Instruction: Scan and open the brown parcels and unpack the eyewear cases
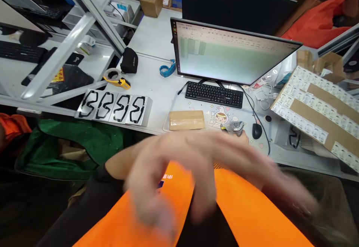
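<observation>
A large hand, blurred by motion, fills the lower middle close to the camera; it appears to be my left hand (179,146), with a bare wrist leaving a black sleeve. Its fingers are spread and bent downward, with nothing visible between them. Behind it, part of my right hand (243,138) shows at the desk's front, its fingers against a small grey and yellow tool (237,126) whose kind is unclear. The rest of that hand is covered. A tape-wrapped brown cardboard box (186,120) lies flat on the desk mat just beyond the hands.
Several white boxes with black curved prints (113,106) line the desk's left front edge. Behind them are a yellow tape dispenser (120,82), black pouch (129,60) and blue tape dispenser (167,69). Keyboard (214,94), monitor (230,52), mouse (257,131) and label-covered cardboard (311,116) stand farther right.
</observation>
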A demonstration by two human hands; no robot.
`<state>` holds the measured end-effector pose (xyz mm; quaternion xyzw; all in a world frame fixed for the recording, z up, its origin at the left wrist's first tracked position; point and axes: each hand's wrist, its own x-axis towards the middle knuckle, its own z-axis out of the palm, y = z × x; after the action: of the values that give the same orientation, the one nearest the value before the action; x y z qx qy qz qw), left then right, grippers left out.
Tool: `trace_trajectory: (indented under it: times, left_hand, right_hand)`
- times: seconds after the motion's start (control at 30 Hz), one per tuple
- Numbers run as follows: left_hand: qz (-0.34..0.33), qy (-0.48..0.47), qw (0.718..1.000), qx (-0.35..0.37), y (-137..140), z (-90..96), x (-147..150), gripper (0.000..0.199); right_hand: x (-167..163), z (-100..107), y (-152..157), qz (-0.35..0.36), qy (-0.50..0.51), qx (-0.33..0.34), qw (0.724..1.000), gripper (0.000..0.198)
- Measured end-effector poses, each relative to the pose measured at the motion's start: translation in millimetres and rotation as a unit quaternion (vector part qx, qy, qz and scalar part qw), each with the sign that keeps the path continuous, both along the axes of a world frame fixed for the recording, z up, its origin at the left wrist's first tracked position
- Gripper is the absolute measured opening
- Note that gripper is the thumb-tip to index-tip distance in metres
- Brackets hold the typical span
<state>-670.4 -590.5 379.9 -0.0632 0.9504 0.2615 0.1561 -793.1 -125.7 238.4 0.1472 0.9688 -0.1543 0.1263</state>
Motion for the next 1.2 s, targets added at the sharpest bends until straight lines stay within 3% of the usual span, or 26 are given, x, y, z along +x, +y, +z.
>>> trace_trajectory:
  times: [0.07, 0.13, 0.27, 0.37, 0.57, 0.73, 0.83, 0.93, 1.03, 1.2]
  left_hand:
    - [-0.067, 0.017, 0.997, 0.017, -0.4, -6.1, -29.4, 0.104]
    - [-0.120, 0.023, 0.992, 0.019, 2.0, -25.3, -52.5, 0.118]
    - [-0.107, 0.003, 0.994, -0.005, 1.8, -81.9, -77.5, 0.117]
    - [-0.117, 0.018, 0.993, 0.024, -11.3, -107.5, -96.9, 0.119]
    - [-0.132, -0.035, 0.989, 0.049, -34.4, -107.7, -140.4, 0.124]
    - [-0.126, -0.036, 0.990, 0.056, -34.7, -111.5, -142.7, 0.126]
    - [-0.124, -0.024, 0.990, 0.065, -34.7, -115.5, -140.2, 0.125]
    - [-0.122, -0.013, 0.990, 0.073, -34.9, -116.8, -138.6, 0.125]
    - [-0.119, -0.002, 0.990, 0.075, -33.7, -116.0, -135.1, 0.123]
    - [-0.111, 0.020, 0.991, 0.068, -27.5, -115.7, -119.7, 0.121]
  right_hand:
    - [6.9, 18.9, 1.6, 0.012, -0.015, -0.015, 1.000, 0.045]
    - [16.9, 40.8, -0.4, 0.065, -0.006, -0.053, 0.996, 0.043]
    - [37.3, 83.8, -25.8, 0.198, -0.033, -0.131, 0.971, 0.049]
    - [43.7, 107.2, -61.1, 0.273, -0.095, -0.103, 0.952, 0.045]
    - [35.0, 133.7, -122.8, 0.356, -0.141, 0.011, 0.924, 0.037]
    - [35.6, 144.8, -140.4, 0.390, -0.147, 0.036, 0.908, 0.035]
    - [38.9, 144.0, -138.1, 0.381, -0.143, 0.035, 0.913, 0.033]
    - [34.0, 130.7, -125.3, 0.345, -0.122, 0.009, 0.931, 0.032]
    - [13.9, 98.5, -102.6, 0.268, -0.085, -0.006, 0.960, 0.035]
    - [-28.5, 24.9, -58.3, 0.115, -0.019, 0.004, 0.993, 0.051]
